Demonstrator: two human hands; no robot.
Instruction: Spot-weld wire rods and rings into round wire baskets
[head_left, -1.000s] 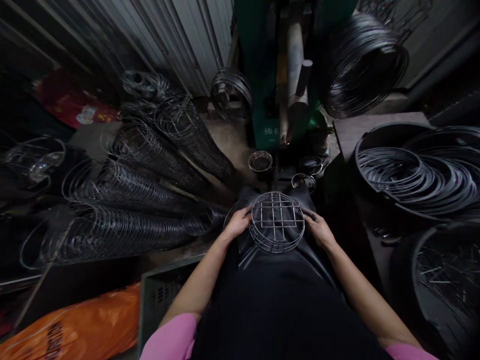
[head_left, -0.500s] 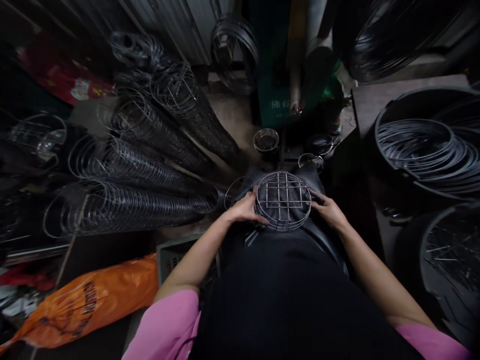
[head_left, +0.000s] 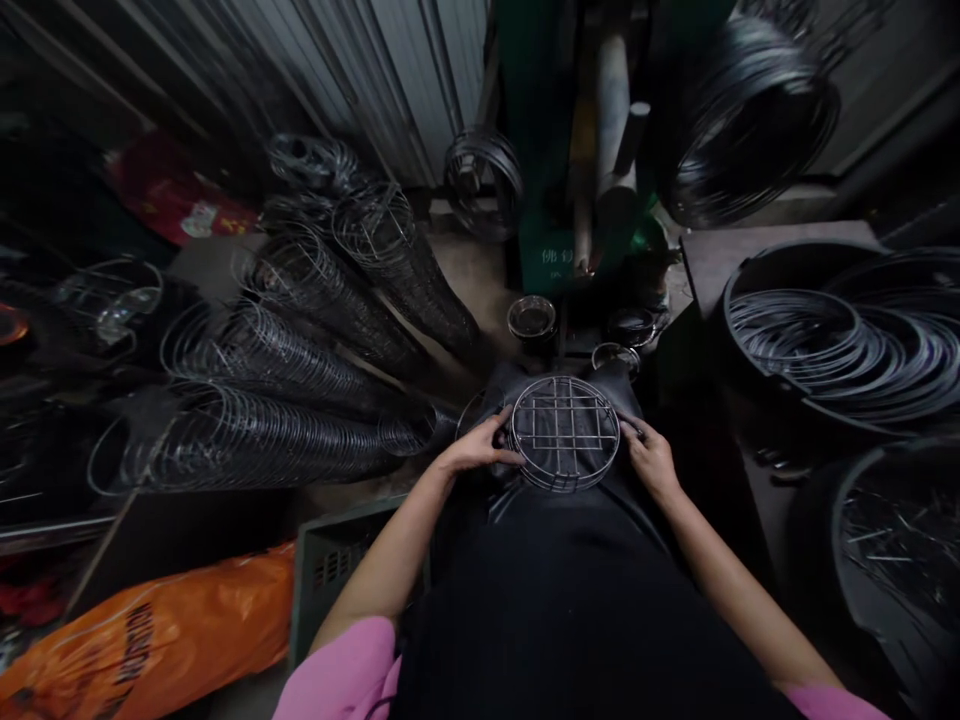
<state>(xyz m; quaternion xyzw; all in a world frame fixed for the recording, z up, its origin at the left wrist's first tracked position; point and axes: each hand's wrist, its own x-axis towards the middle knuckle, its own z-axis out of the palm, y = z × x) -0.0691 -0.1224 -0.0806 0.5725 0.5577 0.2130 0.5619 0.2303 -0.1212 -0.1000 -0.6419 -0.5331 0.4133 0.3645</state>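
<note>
Gripping the round wire grid [head_left: 565, 430] at its rim from both sides: left hand [head_left: 476, 450] has its fingers [head_left: 501, 428] curled onto the left edge, right hand [head_left: 651, 458] pinches the right edge. Fingertips under the rim are hidden on both sides, so I can't tell how far they wrap. The grid sits on the black apron [head_left: 555, 570] over the lap, just ahead of the body and roughly centred between the arms. It is flat face up, slightly tipped toward the camera. Being round, it has no long axis; its cross wires run away from the body and across it. The near edge shows a second ring below the top one, so it has a shallow side wall, but the detail there is dim. A loose thin ring [head_left: 471, 412] sits just left of the left hand, half hidden behind it. Further left are stacked wire cages [head_left: 285, 440] lying on their sides, with their far ends lost in the dark. Ahead are small round tins [head_left: 531, 320] and a green machine [head_left: 547, 150], its top cut off. To the right is a black tub [head_left: 739, 290] of wire rings. At lower left an orange bag [head_left: 150, 630] is clipped by the frame.
</note>
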